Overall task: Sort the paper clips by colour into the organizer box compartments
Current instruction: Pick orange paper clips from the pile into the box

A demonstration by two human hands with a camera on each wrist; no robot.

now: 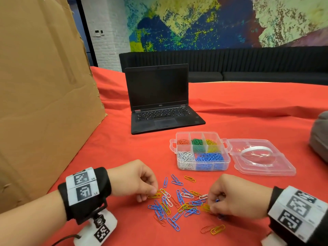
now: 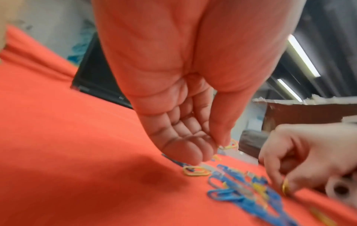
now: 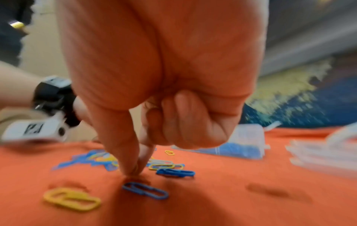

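fingers: left hand [image 1: 134,181] pinches a yellow clip [image 1: 154,196]; right hand [image 1: 236,197] pinches another, colour unclear to me.
step: picking from the loose clips [image 1: 177,205] on the counter.
next: i carry each to its compartment in the organizer box [image 1: 202,167].

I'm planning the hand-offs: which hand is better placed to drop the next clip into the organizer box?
Right, probably. The right hand works the pile's side nearer the organizer box, which sits ahead and to the right, and its thumb and forefinger already pinch at a clip. The left hand is farther off, across the loose clips.
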